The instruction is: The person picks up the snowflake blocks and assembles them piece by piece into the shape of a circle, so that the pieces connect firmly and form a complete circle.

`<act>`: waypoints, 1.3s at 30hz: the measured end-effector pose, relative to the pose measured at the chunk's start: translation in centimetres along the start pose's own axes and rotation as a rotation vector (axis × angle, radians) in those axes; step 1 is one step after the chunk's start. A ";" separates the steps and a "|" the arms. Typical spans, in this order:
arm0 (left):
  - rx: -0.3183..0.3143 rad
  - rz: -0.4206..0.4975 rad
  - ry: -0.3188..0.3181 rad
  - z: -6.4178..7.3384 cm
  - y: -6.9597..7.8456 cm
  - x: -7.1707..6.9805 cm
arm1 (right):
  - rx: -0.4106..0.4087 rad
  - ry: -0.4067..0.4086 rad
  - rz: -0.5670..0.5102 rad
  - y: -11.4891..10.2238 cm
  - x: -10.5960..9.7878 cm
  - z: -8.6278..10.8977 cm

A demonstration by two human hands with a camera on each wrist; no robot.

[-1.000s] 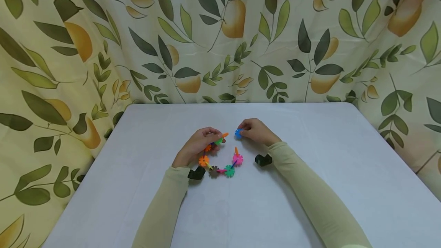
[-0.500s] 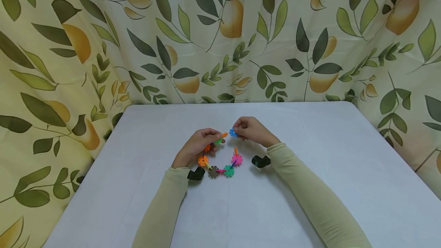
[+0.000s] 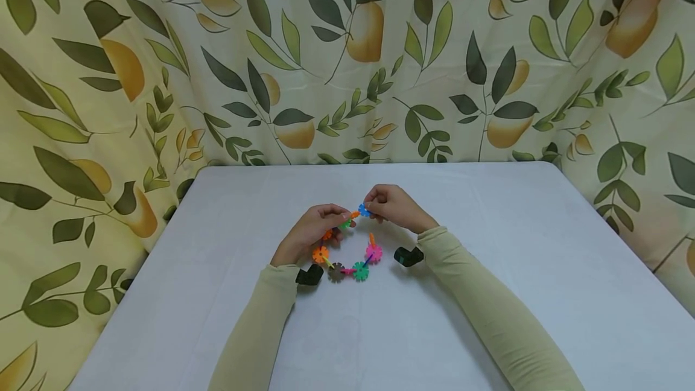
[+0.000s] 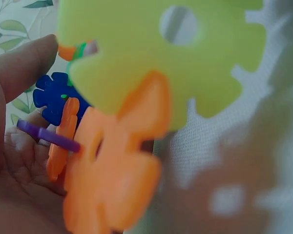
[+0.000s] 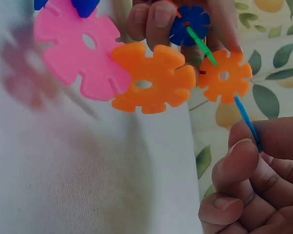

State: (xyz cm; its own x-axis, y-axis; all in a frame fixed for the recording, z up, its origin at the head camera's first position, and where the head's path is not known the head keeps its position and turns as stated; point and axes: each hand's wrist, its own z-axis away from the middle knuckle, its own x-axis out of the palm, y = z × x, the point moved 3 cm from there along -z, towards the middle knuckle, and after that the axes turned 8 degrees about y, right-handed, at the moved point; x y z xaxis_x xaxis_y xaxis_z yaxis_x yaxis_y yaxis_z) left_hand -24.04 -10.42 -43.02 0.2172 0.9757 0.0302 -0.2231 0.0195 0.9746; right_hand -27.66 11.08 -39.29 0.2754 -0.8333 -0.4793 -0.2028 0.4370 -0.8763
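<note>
A curved chain of notched plastic snowflake discs lies between the hands, slotted edge to edge. My left hand (image 3: 311, 231) holds the chain near its far end, by the green disc (image 3: 345, 223), with an orange disc (image 5: 225, 76) sticking out past it. Between thumb and forefinger, my right hand (image 3: 400, 205) pinches a blue disc (image 5: 247, 122); seen edge-on, its rim is right at the orange disc's lower notch. The chain's other end has a pink disc (image 3: 374, 253) bearing another orange disc (image 5: 158, 80). Large in the left wrist view is a yellow disc (image 4: 219, 73).
A white-covered table (image 3: 461, 330) lies under the hands. Black wrist-worn pieces (image 3: 310, 274) show beside both wrists. Behind the table hangs a leaf-and-fruit patterned curtain (image 3: 347, 101).
My right hand has moved left with the blue disc, bringing it up to the orange disc at the chain's end. My left hand has stayed nearly still.
</note>
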 end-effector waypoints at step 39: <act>0.045 0.000 0.060 -0.5 -0.1 0.3 | -0.038 0.125 0.044 -0.8 1.7 0.7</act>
State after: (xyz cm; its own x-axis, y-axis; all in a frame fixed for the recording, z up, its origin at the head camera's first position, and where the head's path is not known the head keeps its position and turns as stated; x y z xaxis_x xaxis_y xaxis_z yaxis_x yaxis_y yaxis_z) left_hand -24.43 -9.97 -43.21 0.1599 0.9870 0.0177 -0.1797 0.0114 0.9837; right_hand -26.37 9.50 -39.45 0.1471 -0.8504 -0.5051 -0.2478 0.4627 -0.8512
